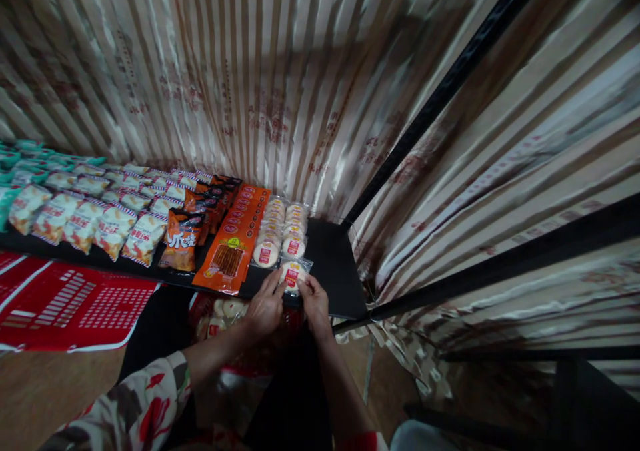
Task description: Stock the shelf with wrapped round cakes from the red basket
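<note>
A round white cracker in a clear packet with a red label (292, 276) lies at the front edge of the black shelf (333, 254). My left hand (266, 307) grips its left side with fingers closed. On its right side, my right hand (315, 299) pinches the wrapper. Just behind it, two rows of similar cracker packets (267, 252) run back toward the curtain. Left of these rows lies a long orange snack packet (231, 247) with brown sticks printed on its front.
Orange-black snack bags (181, 239), several rows of white snack bags (114, 229) and green packets (30, 154) fill the shelf leftward. A red basket (95, 304) is below. Black posts (430, 117) and striped curtain (280, 71) enclose the shelf; more packets (220, 317) sit beneath.
</note>
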Available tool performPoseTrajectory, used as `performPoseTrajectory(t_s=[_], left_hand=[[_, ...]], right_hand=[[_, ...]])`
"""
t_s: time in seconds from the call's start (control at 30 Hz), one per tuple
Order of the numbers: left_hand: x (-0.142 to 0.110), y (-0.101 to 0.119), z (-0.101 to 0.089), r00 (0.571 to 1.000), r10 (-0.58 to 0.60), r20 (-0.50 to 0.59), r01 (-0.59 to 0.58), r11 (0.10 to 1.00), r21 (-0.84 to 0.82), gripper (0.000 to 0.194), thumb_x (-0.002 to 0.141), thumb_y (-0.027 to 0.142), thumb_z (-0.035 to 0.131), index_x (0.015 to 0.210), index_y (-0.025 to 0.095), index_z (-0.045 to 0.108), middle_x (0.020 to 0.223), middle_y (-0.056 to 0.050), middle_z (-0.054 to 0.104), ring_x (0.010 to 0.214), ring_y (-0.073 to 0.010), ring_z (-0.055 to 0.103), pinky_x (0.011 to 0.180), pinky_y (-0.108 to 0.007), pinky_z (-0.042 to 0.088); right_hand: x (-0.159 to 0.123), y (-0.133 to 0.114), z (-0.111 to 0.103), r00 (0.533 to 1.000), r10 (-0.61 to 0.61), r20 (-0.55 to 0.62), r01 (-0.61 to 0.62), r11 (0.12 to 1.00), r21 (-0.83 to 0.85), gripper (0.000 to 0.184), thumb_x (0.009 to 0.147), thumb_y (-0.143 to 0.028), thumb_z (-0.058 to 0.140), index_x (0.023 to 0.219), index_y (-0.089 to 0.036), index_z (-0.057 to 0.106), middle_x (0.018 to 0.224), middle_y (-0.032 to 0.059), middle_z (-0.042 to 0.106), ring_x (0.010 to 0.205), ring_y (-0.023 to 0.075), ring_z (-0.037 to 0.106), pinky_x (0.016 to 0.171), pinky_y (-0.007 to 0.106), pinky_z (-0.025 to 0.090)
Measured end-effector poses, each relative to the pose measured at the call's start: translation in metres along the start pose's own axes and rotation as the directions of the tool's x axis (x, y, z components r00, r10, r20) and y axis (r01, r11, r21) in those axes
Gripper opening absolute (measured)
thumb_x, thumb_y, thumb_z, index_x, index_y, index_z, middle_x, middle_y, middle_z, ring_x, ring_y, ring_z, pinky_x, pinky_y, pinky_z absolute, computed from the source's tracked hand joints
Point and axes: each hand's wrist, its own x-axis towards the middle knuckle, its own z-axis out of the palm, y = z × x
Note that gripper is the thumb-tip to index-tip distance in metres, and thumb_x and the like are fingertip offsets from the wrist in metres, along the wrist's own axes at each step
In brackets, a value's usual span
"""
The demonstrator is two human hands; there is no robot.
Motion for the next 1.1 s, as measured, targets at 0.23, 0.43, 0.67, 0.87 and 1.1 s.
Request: performPoseTrajectory(t_s=[0.23,0.43,0.67,0.87,1.1], left_hand=[[0.021,-0.007,0.017,1.000,-0.002,0.004,0.001,0.999,0.048,0.052,0.076,0.004,0.038,0.127,0.008,0.044,0.145,-0.015,0.029,0.136,-0.0256,0.020,0.109,-0.045,0.032],[0.032,-0.008,0.021,0.997,-0.032,0.064,0.026,0.995,0.094,0.051,0.077,0.006,0.039,0.128,0.003,0.042,0.144,-0.019,0.028,0.136,-0.0271,0.020,0.109,-0.042,0.030],[0.039,-0.011,0.025,0.997,-0.024,0.068,0.017,0.994,0.104,0.054,0.076,0.007,0.039,0.129,0.002,0.040,0.145,-0.018,0.026,0.138,-0.0262,0.014,0.109,-0.045,0.029],[0.043,-0.009,0.025,0.996,-0.026,0.086,0.014,0.990,0.140,0.051,0.076,0.009,0.039,0.126,-0.001,0.043,0.144,-0.021,0.029,0.137,-0.0276,0.014,0.109,-0.044,0.029],[0.043,-0.012,0.031,0.998,-0.023,0.059,0.014,0.988,0.155,0.050,0.077,0.008,0.037,0.126,-0.003,0.043,0.144,-0.022,0.026,0.137,-0.0275,0.012,0.109,-0.043,0.030]], right_hand=[[0.032,0.006,-0.001,0.997,-0.061,-0.053,0.049,0.978,-0.202,0.044,0.066,-0.045,0.059,0.096,-0.013,0.065,0.084,0.0054,0.065,0.069,0.0151,0.058,0.066,0.026,0.047],[0.050,0.008,0.000,0.989,-0.124,-0.078,0.072,0.875,-0.479,0.037,0.071,-0.043,0.053,0.092,-0.016,0.068,0.082,0.0042,0.066,0.069,0.0149,0.058,0.066,0.025,0.045],[0.059,0.004,0.001,0.988,-0.132,-0.077,0.052,0.763,-0.645,0.036,0.075,-0.042,0.051,0.098,-0.019,0.068,0.083,0.0029,0.067,0.069,0.0144,0.059,0.065,0.023,0.043],[0.063,0.004,0.001,0.990,-0.117,-0.081,0.032,0.739,-0.673,0.035,0.076,-0.041,0.050,0.098,-0.019,0.067,0.085,0.0039,0.067,0.072,0.0156,0.060,0.067,0.024,0.044],[0.069,0.010,0.004,0.991,-0.126,-0.049,0.076,0.817,-0.571,0.033,0.076,-0.037,0.050,0.100,-0.018,0.063,0.086,0.0034,0.067,0.073,0.0148,0.061,0.070,0.024,0.046]])
